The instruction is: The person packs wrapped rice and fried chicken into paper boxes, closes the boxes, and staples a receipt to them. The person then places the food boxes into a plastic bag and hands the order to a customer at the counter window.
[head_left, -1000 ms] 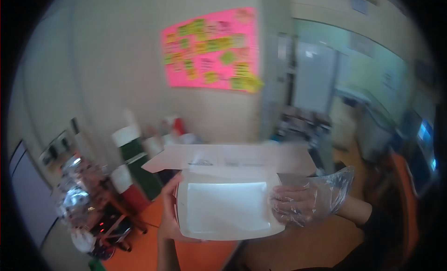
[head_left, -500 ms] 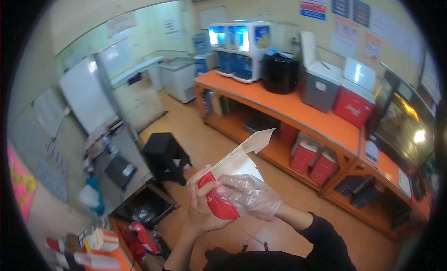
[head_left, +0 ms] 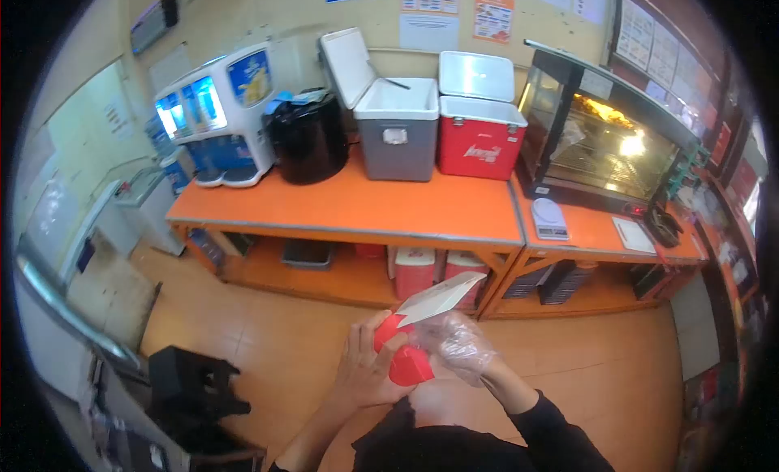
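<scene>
A red cardboard box [head_left: 411, 366] with a pale inner side is held up in front of my body, its whitish lid flap [head_left: 442, 297] raised and tilted to the upper right. My left hand [head_left: 365, 362] is bare and wraps round the box's left side, fingers bent over the red card. On the other side, my right hand [head_left: 456, 342] wears a clear plastic glove and grips the box near the base of the flap. The inside of the box cannot be seen from here.
Across the floor, an orange counter [head_left: 341, 208] bears a drink dispenser [head_left: 219, 119], a black round container [head_left: 308, 139], a grey cooler [head_left: 396, 135], a red cooler [head_left: 480, 143], a scale [head_left: 549, 219] and a lit glass warmer [head_left: 604, 139]. A black stool [head_left: 191, 383] stands at lower left.
The view has swung right, from the pink wall poster to the orange counter with the coolers and warmer. The box, earlier showing its pale interior, now shows its red outside, still between both hands.
</scene>
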Available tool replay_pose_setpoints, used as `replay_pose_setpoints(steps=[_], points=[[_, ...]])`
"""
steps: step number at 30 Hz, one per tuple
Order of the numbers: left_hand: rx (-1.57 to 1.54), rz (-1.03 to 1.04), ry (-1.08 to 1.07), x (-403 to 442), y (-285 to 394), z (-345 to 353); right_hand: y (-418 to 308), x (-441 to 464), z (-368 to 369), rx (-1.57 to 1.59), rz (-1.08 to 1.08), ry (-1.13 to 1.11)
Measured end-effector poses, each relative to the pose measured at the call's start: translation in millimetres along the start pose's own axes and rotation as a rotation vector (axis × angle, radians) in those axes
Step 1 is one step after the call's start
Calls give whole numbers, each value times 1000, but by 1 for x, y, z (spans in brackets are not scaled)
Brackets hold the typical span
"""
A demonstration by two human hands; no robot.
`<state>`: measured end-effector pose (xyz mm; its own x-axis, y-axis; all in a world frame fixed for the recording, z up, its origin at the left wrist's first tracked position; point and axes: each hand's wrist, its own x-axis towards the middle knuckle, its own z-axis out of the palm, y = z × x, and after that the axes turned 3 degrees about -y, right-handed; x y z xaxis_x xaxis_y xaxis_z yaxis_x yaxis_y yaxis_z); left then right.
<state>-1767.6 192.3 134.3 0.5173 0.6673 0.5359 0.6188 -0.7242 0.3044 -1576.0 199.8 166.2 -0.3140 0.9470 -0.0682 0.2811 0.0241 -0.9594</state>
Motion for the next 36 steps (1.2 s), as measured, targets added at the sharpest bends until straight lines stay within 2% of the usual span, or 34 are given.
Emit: replay_pose_setpoints(steps=[1,3,4,6,7,9,10,13,18,21,22,23,24,25,26,27,28,29,30,31,32,33,34,36], points=[[-48,5,42,17,-25,11,10,14,-32,-9,13,27],[-64,-26,103,51,-71,27,38,38,-107,794,-174,93],[-118,13,142,73,-86,43,29,47,-115,798,-168,128],[-236,80,193,112,-98,78,7,58,-109,239,-14,368],[-295,125,218,132,-95,99,0,66,-105,217,-90,313],[-369,201,268,171,-92,133,-20,85,-116,-288,97,275],[-377,222,270,190,-90,143,1,97,-127,-232,14,271],[-356,275,228,233,-89,172,33,117,-175,-339,17,251],[-350,341,142,296,-84,228,63,139,-260,-284,-11,204],[-277,385,143,341,-80,249,71,151,-301,-176,78,419],[-272,382,160,355,-80,257,80,153,-319,-242,65,415],[-258,365,165,364,-82,266,99,154,-329,-304,-11,596],[-270,221,98,371,-89,275,116,154,-341,-364,-89,775],[-308,131,201,376,-102,283,113,149,-378,-63,34,668],[-355,42,308,381,-115,291,119,150,-394,283,-130,1039],[-408,-41,416,385,-127,300,118,144,-422,611,-380,1065],[-352,-116,452,380,-144,311,128,149,-431,-17,-407,1128],[-317,-167,466,376,-148,319,139,155,-440,-624,-416,1294],[-282,-218,479,371,-152,327,138,170,-426,-297,-400,1402],[-822,-506,595,376,-137,337,140,180,-417,-161,-375,1268],[-1373,-782,696,383,-124,349,144,189,-409,-125,-312,1018],[-1369,-780,702,386,-115,363,147,200,-401,-159,-245,754],[-1658,-821,664,385,-108,380,152,209,-396,-239,-207,506],[-1953,-839,599,385,-115,402,162,226,-397,-411,-139,125]])
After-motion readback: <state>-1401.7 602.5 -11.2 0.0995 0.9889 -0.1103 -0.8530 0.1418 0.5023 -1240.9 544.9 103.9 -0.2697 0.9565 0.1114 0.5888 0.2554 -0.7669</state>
